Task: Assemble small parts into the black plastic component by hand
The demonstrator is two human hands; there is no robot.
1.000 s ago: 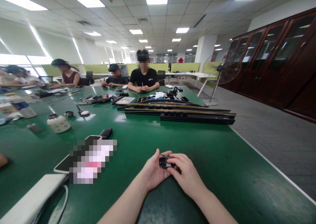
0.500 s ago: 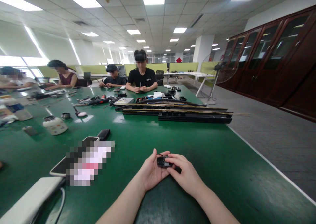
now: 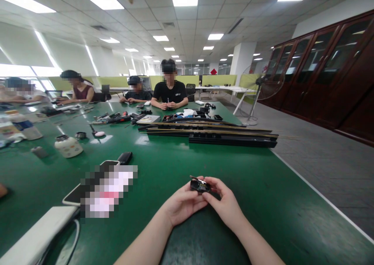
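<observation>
Between my two hands is a small black plastic housing (image 3: 200, 186), hollow on its upper side, with a thin dark piece sticking up at its left end. Its exact kind I cannot make out. My left hand (image 3: 183, 203) cups it from the left and below, fingers curled under it. From the right, my right hand (image 3: 223, 196) grips its end between thumb and fingers. Both hands are above the green table (image 3: 163, 167) near its front edge.
To the left lie a phone (image 3: 90, 183), a white box-like device (image 3: 37, 234) with a cable, and a white jar (image 3: 68, 146). Ahead are long black rails (image 3: 233, 141) with thin rods, and hand tools (image 3: 117, 117). Several people sit around the table, one person (image 3: 169, 91) opposite.
The black housing has turned so that its hollow side shows more. My left thumb has come down against it, and my right fingers have shifted from over it to its far right side.
</observation>
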